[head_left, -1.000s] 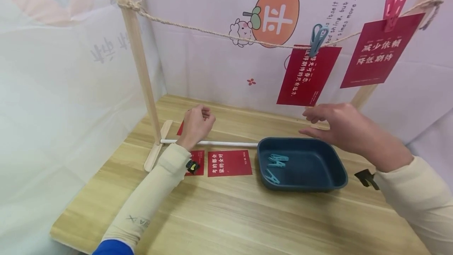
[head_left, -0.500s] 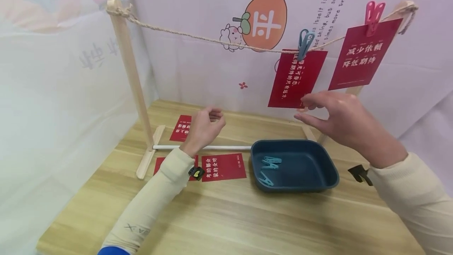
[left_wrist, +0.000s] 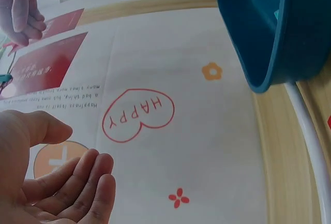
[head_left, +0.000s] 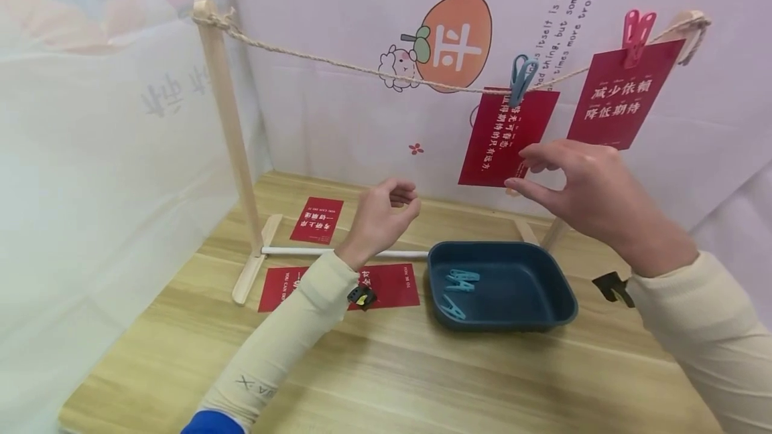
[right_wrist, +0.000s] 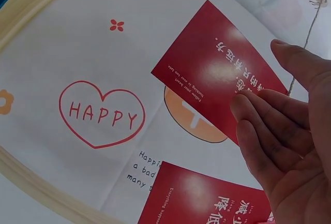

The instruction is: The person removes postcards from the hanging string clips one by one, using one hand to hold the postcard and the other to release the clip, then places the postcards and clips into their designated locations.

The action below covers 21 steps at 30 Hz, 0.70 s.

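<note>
A red card point(head_left: 482, 146) with white writing hangs from the rope point(head_left: 326, 63), pinned by a blue clothespin point(head_left: 522, 80). To its right, a pink clothespin point(head_left: 634, 37) pins another red card point(head_left: 618, 96). My right hand point(head_left: 594, 186) is at the lower right of the first card, thumb and fingers apart and nothing between them; whether it touches the card I cannot tell. My left hand point(head_left: 381, 221) hovers above the table, fingers loosely bent and holding nothing, as the left wrist view shows too point(left_wrist: 67, 188).
Left of the dark blue tray point(head_left: 503, 327), which holds several teal clothespins point(head_left: 462, 278), red cards lie on the table: one at the back point(head_left: 317, 220), others nearer point(head_left: 401, 285) partly under my left forearm. A wooden post point(head_left: 229, 119) and white rod point(head_left: 292, 252) form the rack.
My left hand has moved right, uncovering the back card on the table. My right hand has come slightly up towards the first hanging card. The head view has shifted a little.
</note>
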Tool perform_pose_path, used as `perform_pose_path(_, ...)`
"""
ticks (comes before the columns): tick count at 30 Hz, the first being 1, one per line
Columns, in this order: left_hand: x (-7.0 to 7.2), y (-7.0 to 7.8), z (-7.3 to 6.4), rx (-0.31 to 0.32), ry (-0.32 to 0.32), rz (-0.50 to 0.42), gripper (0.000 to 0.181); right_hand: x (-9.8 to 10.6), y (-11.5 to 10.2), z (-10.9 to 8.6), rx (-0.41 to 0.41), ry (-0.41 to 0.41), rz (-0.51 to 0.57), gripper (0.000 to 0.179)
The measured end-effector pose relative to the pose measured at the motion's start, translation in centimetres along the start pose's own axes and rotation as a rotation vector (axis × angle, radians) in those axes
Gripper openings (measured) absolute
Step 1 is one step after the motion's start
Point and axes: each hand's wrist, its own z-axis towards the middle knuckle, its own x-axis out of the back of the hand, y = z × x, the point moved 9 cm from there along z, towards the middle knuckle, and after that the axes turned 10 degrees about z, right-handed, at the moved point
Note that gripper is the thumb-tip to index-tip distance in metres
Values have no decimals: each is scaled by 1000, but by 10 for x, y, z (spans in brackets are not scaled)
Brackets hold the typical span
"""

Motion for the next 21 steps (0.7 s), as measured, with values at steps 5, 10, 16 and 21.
perform_pose_path(5,-7,6,0,-17,0,-14,31,4,-1,2,8,14,5,54)
perform_pose_path(10,-12,14,2,-40,13,-38,32,8,-1,7,2,29,4,52)
perform_pose_path(16,-18,25,8,-75,31,-91,33,13,-1,13,13,48,-15,51)
perform_pose_path(21,-26,34,14,-80,22,-134,34,17,2,17,-5,60,-43,52)
